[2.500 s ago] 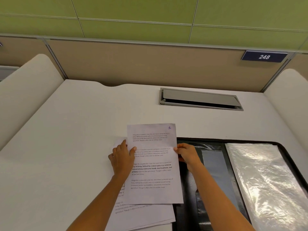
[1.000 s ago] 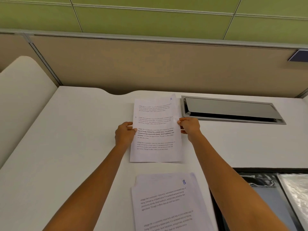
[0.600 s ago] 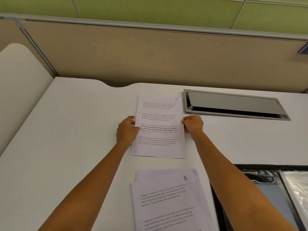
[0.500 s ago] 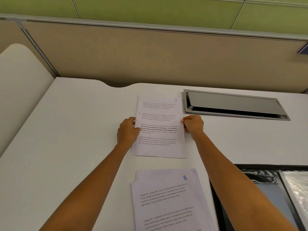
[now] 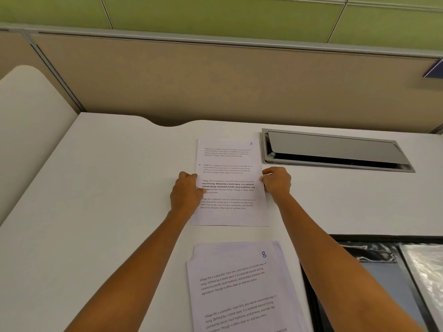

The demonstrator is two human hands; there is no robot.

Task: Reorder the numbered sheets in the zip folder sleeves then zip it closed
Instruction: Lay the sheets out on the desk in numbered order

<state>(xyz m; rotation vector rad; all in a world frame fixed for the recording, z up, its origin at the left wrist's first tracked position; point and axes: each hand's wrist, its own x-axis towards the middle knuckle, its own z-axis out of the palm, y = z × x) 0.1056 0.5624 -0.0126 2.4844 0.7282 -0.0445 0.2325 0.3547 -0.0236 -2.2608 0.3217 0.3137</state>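
Note:
A printed sheet numbered 1 (image 5: 230, 164) lies flat on the white desk (image 5: 107, 212), far from me. My left hand (image 5: 187, 194) grips its left edge with curled fingers, the thumb on the text. My right hand (image 5: 276, 182) pinches its right edge. Nearer to me lies a stack of printed sheets (image 5: 239, 286) with number 8 on top. The open black zip folder (image 5: 374, 264) sits at the lower right, its clear plastic sleeves (image 5: 426, 271) partly in view and partly hidden by my right forearm.
A grey cable hatch (image 5: 335, 149) is set into the desk just right of sheet 1. A beige partition (image 5: 227, 82) closes the back of the desk. Curved white side panels (image 5: 28, 130) stand to the left.
Both hands lifted sheet 1 off the stack, carried it away from me and laid it beside the hatch. In the last half second it has barely shifted. Sheet 8 now tops the stack.

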